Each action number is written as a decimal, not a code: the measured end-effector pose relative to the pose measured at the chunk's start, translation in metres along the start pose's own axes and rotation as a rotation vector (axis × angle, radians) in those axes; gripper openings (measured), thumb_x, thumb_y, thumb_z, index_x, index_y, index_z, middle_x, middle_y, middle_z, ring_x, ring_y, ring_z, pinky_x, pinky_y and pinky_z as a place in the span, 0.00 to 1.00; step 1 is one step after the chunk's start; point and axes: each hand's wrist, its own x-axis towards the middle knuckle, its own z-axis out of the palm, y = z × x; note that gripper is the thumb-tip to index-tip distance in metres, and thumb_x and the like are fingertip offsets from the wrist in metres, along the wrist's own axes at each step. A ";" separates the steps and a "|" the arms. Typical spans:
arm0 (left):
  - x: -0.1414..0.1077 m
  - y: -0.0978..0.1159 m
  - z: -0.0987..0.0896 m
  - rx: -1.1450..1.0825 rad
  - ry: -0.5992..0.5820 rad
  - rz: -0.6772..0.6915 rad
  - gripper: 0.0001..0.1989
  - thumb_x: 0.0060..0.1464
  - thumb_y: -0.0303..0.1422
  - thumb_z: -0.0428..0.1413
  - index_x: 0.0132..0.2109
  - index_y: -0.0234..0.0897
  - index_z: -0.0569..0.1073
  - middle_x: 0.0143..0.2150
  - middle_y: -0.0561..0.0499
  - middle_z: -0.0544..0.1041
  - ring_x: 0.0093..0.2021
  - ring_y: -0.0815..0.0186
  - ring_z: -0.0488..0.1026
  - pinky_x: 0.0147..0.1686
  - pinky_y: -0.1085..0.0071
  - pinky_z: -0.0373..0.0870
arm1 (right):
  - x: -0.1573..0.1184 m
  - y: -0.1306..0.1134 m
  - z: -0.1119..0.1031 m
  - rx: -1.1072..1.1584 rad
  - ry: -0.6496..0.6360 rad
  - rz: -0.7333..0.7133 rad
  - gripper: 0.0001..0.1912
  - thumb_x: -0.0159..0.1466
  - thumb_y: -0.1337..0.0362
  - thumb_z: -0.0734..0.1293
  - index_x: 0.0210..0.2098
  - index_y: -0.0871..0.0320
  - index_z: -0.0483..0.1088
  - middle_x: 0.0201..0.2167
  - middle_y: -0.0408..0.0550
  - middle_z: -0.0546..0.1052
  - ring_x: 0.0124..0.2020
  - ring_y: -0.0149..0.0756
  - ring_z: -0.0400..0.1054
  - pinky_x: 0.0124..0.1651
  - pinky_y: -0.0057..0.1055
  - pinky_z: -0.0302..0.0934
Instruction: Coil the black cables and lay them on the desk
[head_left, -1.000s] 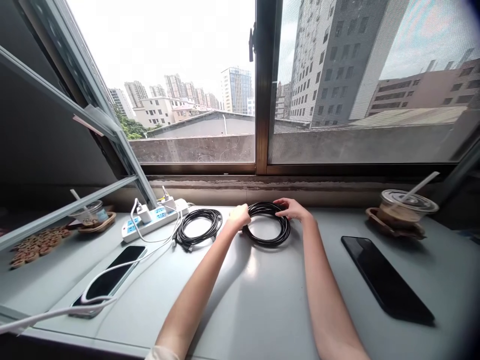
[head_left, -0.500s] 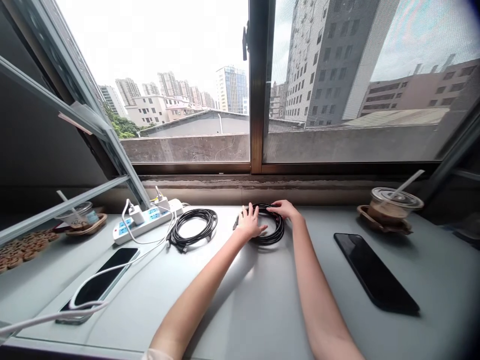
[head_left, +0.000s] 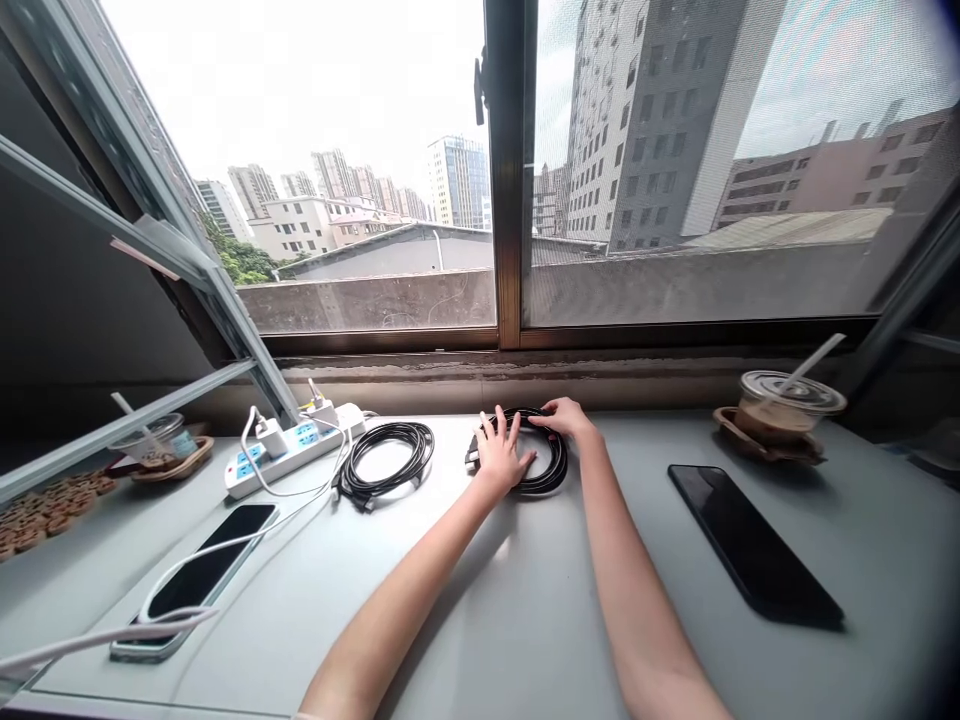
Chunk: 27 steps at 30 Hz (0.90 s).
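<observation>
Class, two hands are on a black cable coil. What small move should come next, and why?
Probably the left hand should tuck the cable end in against the coil: that end juts out at the coil's left edge, close beside this hand's spread fingers, while the right hand, at the coil's far right side, could steady the loops.

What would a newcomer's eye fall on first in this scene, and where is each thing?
Probably the two hands at the centre: the left hand, fingers spread, over the left part of a black cable coil, and the right hand at its far right edge. Next might come the bright window behind them, then the second coil to the left, beside a white power strip.
</observation>
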 end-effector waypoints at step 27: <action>0.001 0.001 0.003 -0.041 -0.031 0.024 0.35 0.58 0.49 0.40 0.68 0.36 0.49 0.70 0.38 0.42 0.66 0.36 0.41 0.60 0.45 0.45 | 0.007 0.008 0.001 0.084 -0.108 0.033 0.15 0.66 0.59 0.62 0.49 0.60 0.67 0.45 0.50 0.72 0.40 0.34 0.69 0.41 0.36 0.67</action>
